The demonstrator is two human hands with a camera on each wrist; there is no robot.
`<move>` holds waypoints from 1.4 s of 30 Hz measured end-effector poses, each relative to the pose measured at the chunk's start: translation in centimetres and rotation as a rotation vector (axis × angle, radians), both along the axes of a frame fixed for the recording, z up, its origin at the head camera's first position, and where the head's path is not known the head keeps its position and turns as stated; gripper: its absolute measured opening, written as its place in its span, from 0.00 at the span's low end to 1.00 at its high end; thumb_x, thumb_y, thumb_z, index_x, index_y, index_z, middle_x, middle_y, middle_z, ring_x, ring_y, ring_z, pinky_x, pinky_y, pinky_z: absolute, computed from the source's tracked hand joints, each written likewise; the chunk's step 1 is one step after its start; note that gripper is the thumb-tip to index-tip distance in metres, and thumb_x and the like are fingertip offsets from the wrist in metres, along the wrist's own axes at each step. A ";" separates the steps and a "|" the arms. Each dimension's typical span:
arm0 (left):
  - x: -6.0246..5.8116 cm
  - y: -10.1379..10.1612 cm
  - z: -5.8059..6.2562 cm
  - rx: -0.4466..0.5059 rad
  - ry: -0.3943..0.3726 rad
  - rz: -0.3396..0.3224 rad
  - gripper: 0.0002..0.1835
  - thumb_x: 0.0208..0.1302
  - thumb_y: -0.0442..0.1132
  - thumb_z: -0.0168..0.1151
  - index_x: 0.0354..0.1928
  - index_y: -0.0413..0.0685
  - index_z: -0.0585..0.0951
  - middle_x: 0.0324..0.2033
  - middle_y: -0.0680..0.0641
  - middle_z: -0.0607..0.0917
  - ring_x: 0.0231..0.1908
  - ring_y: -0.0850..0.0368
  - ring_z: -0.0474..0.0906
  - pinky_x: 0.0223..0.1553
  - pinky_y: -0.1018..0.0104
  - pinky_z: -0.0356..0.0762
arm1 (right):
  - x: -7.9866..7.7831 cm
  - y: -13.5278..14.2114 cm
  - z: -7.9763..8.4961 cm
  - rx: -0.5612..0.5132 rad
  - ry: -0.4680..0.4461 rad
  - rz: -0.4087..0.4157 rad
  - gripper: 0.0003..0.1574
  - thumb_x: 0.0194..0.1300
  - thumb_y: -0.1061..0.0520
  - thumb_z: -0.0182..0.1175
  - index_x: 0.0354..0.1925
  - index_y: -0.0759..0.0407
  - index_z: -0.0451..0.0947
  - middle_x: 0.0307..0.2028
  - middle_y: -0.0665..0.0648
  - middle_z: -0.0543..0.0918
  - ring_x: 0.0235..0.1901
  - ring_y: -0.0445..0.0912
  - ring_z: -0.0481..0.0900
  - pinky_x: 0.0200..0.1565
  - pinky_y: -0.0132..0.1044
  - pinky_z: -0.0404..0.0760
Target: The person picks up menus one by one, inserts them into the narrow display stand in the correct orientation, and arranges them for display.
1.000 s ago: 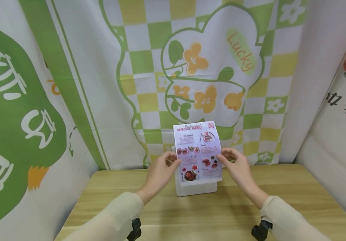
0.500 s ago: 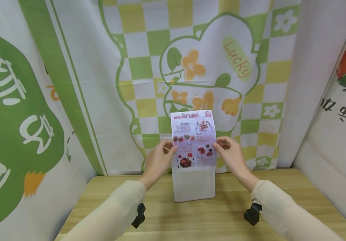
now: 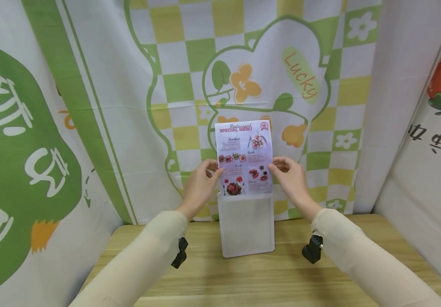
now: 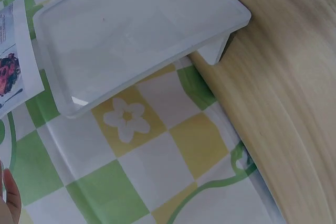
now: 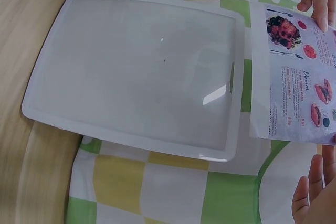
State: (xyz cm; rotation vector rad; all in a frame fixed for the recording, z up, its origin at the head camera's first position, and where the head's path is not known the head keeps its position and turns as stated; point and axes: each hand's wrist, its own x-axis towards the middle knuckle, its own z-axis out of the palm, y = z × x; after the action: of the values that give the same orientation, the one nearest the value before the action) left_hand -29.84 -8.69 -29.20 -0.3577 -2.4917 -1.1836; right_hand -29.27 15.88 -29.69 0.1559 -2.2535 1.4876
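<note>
A printed menu sheet (image 3: 245, 157) headed "Special Menu" is held upright by its two side edges. My left hand (image 3: 202, 183) pinches the left edge between thumb and fingers, while my right hand (image 3: 291, 179) pinches the right edge. Just below the sheet's bottom edge a white framed display stand (image 3: 247, 226) stands upright on the table, its panel blank. In the right wrist view a narrow gap shows between the menu sheet (image 5: 302, 77) and the stand (image 5: 136, 77). The left wrist view shows the stand (image 4: 142, 30) from the side, with a support leg behind it.
The wooden table (image 3: 159, 281) runs under both forearms. Behind it hangs a green, yellow and white checked curtain (image 3: 182, 89), close behind the stand. Printed cloth walls close in the left side and the right side.
Both hands have raised the menu sheet from in front of the stand to above it, uncovering the stand's blank panel. The grip on both edges stays the same.
</note>
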 end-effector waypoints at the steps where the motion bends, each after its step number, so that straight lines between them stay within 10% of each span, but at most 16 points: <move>1: -0.1 0.0 0.0 -0.002 0.003 0.002 0.17 0.71 0.51 0.59 0.56 0.52 0.79 0.43 0.54 0.84 0.36 0.58 0.78 0.28 0.64 0.75 | -0.1 0.0 0.1 -0.001 -0.003 -0.003 0.19 0.71 0.55 0.61 0.54 0.66 0.78 0.46 0.64 0.83 0.46 0.52 0.79 0.51 0.43 0.76; 17: -2.6 0.3 0.2 0.011 0.049 0.066 0.15 0.72 0.53 0.58 0.51 0.54 0.80 0.40 0.54 0.86 0.37 0.59 0.80 0.30 0.63 0.75 | -3.0 -0.8 1.3 -0.036 0.006 -0.040 0.17 0.70 0.55 0.62 0.53 0.64 0.79 0.43 0.62 0.83 0.42 0.49 0.78 0.45 0.38 0.77; 42: -3.4 -0.1 -1.2 0.035 0.051 0.095 0.13 0.72 0.51 0.58 0.48 0.51 0.80 0.41 0.52 0.86 0.36 0.56 0.80 0.34 0.61 0.75 | -4.4 -1.5 1.7 0.030 0.024 -0.031 0.15 0.69 0.60 0.62 0.50 0.67 0.79 0.43 0.64 0.83 0.42 0.52 0.78 0.49 0.42 0.78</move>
State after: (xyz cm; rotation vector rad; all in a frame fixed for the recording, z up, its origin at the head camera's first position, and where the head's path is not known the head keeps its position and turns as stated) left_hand -33.23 -8.75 -30.41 -0.2537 -2.4129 -1.1637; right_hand -33.71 14.39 -28.04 0.1458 -2.2494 1.4295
